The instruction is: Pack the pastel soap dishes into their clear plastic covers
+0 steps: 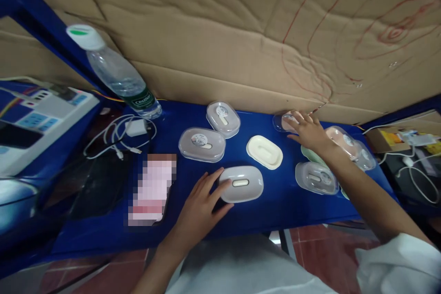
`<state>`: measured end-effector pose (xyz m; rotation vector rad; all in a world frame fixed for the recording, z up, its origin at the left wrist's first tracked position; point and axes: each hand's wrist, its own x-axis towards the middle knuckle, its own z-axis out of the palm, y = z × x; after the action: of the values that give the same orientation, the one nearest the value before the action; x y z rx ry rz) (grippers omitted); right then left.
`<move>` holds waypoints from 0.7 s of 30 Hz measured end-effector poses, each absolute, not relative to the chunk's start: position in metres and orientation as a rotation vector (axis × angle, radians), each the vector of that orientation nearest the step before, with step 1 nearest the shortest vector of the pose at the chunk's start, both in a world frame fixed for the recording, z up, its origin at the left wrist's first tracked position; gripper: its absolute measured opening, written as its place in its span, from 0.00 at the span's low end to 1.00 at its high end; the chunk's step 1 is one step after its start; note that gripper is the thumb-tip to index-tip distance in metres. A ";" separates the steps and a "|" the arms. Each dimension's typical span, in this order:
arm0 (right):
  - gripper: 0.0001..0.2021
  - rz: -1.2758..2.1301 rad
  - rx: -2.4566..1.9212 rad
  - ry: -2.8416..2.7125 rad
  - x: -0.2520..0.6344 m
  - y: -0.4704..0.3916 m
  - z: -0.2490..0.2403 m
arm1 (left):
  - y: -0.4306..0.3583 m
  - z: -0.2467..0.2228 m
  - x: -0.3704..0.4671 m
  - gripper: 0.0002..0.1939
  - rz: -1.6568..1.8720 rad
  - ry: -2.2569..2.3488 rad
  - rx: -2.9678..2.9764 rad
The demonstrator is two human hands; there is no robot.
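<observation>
Just left of a grey oval dish [254,185] is my left hand [203,204], fingers apart, its fingertips at the dish's left end. The dish has a cream strip in its centre. My right hand [308,131] reaches to the back of the table, fingers spread over a pinkish oval box with a clear lid [279,123], partly hidden by the fingers. Between the hands lies a cream oval tray [264,151] with a raised middle. Two greyish lidded oval boxes, a nearer one [186,147] and a farther one [229,117], bear round stickers.
Under my right forearm are a grey lidded box [317,178] and a green piece [310,154]; pink lidded boxes [341,140] lie beyond. At left stand a water bottle [119,76], a white cable [110,135], a phone [153,188] and a power strip [44,124]. A cardboard wall [206,32] closes the back.
</observation>
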<state>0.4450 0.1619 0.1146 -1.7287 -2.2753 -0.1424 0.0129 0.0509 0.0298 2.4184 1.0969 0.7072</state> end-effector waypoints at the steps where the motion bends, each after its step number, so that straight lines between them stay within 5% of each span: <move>1: 0.30 -0.147 -1.720 -2.278 0.451 0.169 0.111 | 0.050 0.028 0.012 0.26 0.716 1.099 2.415; 8: 0.21 -0.234 -1.660 -2.222 0.436 0.155 0.113 | 0.048 0.025 0.016 0.28 0.762 1.166 2.376; 16: 0.31 0.006 -1.450 -2.267 0.297 0.033 0.087 | 0.058 0.031 0.025 0.48 0.737 1.238 2.194; 21: 0.32 -0.050 -1.395 -2.286 0.267 0.004 0.058 | 0.055 0.027 0.022 0.50 0.718 1.204 2.202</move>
<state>0.2672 0.0042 0.0578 -1.3951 -2.2862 -0.0495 0.0219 0.0549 0.0271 2.2024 1.2042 0.7182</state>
